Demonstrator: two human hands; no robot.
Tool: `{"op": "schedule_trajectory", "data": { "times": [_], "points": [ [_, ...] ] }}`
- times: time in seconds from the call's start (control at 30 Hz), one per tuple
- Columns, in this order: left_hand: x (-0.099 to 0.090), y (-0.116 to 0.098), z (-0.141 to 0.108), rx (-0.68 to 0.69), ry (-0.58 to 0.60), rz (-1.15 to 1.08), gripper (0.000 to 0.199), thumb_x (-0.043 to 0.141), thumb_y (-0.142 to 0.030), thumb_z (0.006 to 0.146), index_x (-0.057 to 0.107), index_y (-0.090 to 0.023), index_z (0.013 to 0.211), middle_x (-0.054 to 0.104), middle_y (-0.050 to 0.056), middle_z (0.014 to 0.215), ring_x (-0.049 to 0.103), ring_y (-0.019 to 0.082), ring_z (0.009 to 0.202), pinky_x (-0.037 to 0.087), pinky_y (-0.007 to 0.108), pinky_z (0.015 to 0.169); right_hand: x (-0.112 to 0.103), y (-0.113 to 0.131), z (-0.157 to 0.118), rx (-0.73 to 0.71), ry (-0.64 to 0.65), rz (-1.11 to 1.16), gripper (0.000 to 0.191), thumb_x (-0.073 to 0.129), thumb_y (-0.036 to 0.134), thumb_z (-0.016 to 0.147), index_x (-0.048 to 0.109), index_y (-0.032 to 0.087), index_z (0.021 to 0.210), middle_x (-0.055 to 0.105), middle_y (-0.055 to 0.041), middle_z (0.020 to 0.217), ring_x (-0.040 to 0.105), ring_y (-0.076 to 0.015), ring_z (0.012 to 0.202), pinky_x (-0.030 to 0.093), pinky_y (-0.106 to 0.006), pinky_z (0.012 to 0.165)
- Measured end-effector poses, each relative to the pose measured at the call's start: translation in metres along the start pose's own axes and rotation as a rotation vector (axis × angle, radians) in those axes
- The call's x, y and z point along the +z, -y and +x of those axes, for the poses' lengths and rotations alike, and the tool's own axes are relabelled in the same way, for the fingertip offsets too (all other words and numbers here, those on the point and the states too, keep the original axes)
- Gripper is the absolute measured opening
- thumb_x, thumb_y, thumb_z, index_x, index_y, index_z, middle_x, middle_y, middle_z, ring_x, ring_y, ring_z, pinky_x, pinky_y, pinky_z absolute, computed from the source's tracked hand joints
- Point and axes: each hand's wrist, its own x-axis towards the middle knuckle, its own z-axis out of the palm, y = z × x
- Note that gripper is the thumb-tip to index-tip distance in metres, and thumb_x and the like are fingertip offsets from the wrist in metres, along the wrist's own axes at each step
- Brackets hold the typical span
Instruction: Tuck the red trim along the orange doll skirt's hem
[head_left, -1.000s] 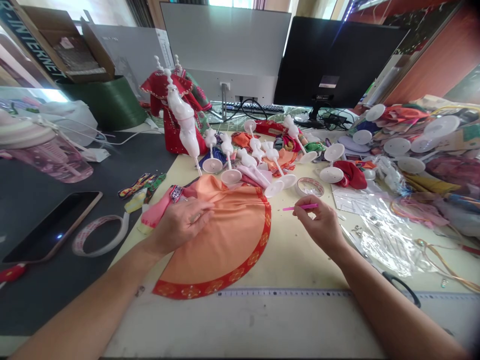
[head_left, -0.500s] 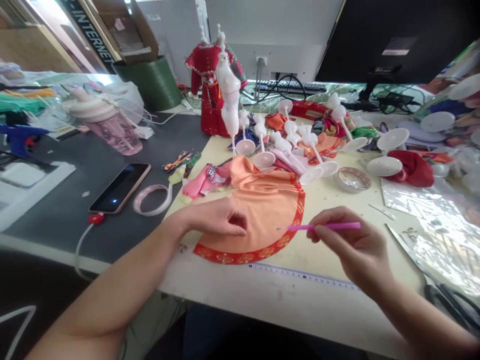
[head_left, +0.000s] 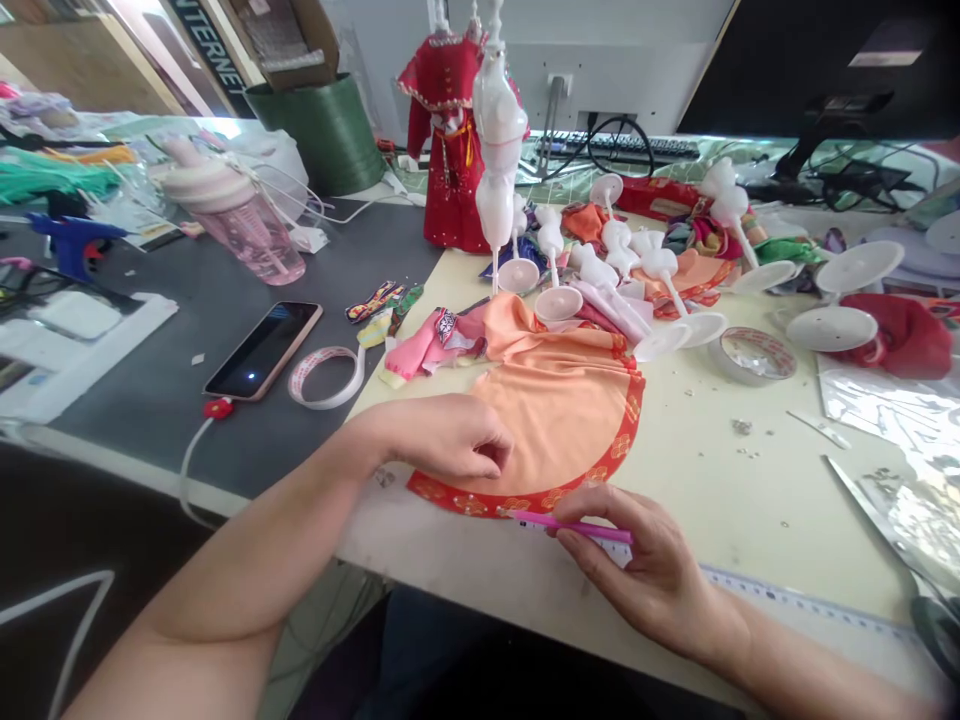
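A peach fabric piece (head_left: 555, 420) with a curved red and gold border (head_left: 615, 450) lies spread on the cream mat. My left hand (head_left: 457, 437) rests on its left part, fingers curled down against the cloth; whether anything is pinched there is hidden. Between the thumb and fingers of my right hand (head_left: 630, 560) is a pink pen-like tool (head_left: 592, 531), its tip pointing left at the lower red border. Small pale dots show on the border left of the tip. A white measuring tape (head_left: 795, 597) runs partly beneath my right hand.
Scissors (head_left: 885, 525) lie at the right, near tiny loose bits (head_left: 742, 427). White doll forms (head_left: 551, 240) and a red doll dress (head_left: 454, 170) stand behind the cloth. At the left are a phone (head_left: 264, 350), a tape roll (head_left: 325, 377) and a pink bottle (head_left: 240, 215).
My right hand has moved left and down with the pink tool, bringing its tip to the lower red border. My left hand stays on the cloth, its fingers more curled. The view has shifted slightly.
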Motion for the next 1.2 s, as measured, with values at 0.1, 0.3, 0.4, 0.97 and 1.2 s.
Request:
{"op": "schedule_trajectory", "data": {
  "times": [0.1, 0.3, 0.4, 0.97, 1.2],
  "points": [
    [0.000, 0.000, -0.001, -0.006, 0.006, -0.005, 0.013, 0.051, -0.014, 0.077, 0.063, -0.017, 0.073, 0.064, -0.004, 0.071, 0.052, 0.008, 0.063, 0.033, 0.020, 0.055, 0.000, 0.001, -0.001, -0.007, 0.004, -0.017, 0.015, 0.056, 0.011, 0.084, 0.055, 0.022, 0.095, 0.063, 0.0005, 0.080, 0.059, -0.0118, 0.069, 0.048, -0.024, 0.061],
    [0.002, 0.001, 0.000, -0.015, 0.003, 0.009, 0.011, 0.053, -0.016, 0.077, 0.064, -0.018, 0.076, 0.065, -0.004, 0.073, 0.053, 0.008, 0.064, 0.034, 0.019, 0.056, -0.002, 0.002, -0.002, -0.066, 0.047, -0.030, 0.018, 0.054, 0.008, 0.084, 0.053, 0.021, 0.096, 0.061, -0.0007, 0.078, 0.057, -0.0132, 0.069, 0.047, -0.027, 0.061],
    [0.003, 0.002, 0.001, -0.003, -0.004, 0.010, 0.011, 0.054, -0.016, 0.077, 0.064, -0.018, 0.075, 0.065, -0.004, 0.072, 0.053, 0.008, 0.063, 0.034, 0.019, 0.056, -0.001, 0.002, -0.002, -0.102, 0.077, -0.014, 0.020, 0.052, 0.006, 0.083, 0.052, 0.021, 0.097, 0.059, -0.0011, 0.076, 0.055, -0.0137, 0.068, 0.045, -0.028, 0.060],
    [0.007, -0.003, 0.002, 0.025, 0.029, 0.030, 0.011, 0.055, -0.013, 0.076, 0.064, -0.017, 0.073, 0.063, -0.003, 0.068, 0.050, 0.009, 0.059, 0.031, 0.023, 0.054, 0.001, 0.001, 0.002, -0.122, 0.096, -0.016, 0.024, 0.052, 0.004, 0.083, 0.051, 0.021, 0.100, 0.058, -0.0019, 0.077, 0.053, -0.0152, 0.068, 0.043, -0.030, 0.061],
    [0.011, -0.007, 0.004, 0.027, 0.025, 0.067, 0.009, 0.055, -0.014, 0.074, 0.062, -0.017, 0.070, 0.062, -0.003, 0.068, 0.050, 0.010, 0.061, 0.032, 0.024, 0.057, 0.002, 0.000, 0.002, -0.117, 0.094, -0.044, 0.022, 0.052, 0.005, 0.083, 0.052, 0.021, 0.099, 0.058, -0.0016, 0.075, 0.053, -0.0148, 0.067, 0.042, -0.029, 0.060]
  ]
}}
